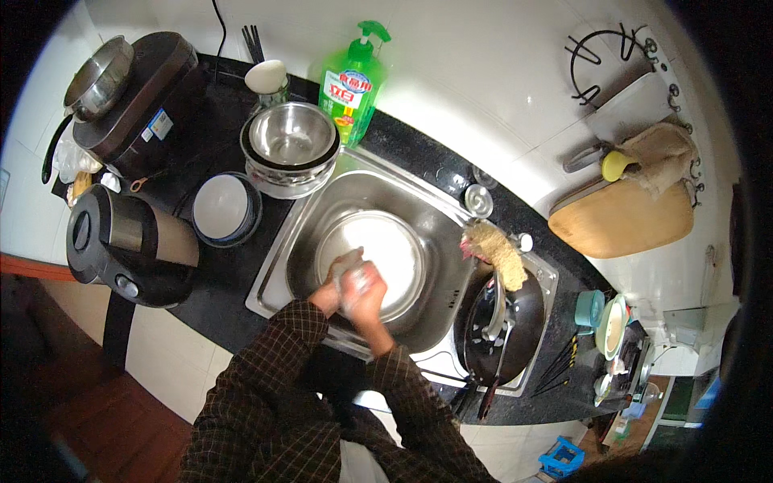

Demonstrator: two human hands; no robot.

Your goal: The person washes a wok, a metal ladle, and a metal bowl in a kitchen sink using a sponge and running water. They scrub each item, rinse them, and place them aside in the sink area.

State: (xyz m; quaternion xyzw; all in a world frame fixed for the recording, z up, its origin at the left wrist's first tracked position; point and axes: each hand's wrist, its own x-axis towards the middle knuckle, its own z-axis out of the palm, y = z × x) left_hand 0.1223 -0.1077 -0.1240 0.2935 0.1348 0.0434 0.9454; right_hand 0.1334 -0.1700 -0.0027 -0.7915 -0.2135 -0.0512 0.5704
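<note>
Both hands meet over a round basin (401, 253) of whitish, sudsy liquid inside the stainless steel sink (447, 271). My left hand (339, 281) is partly covered by my right hand (365, 293), which is blurred. Something pale, perhaps foam or a small item, shows between them; what it is cannot be told. A green pump bottle of dish soap (353, 90) stands behind the sink. Left of it, a steel bowl (293, 136) tops a stack of bowls. Lower left are stacked white bowls (221, 206).
A wok (525, 326) with utensils sits right of the basin, beneath the faucet (496, 314). A yellowish scrubbing cloth (504, 259) lies by the faucet's base. An electric kettle (130, 247) and a dark rice cooker (139, 108) stand left. Chopsticks (558, 368) lie right.
</note>
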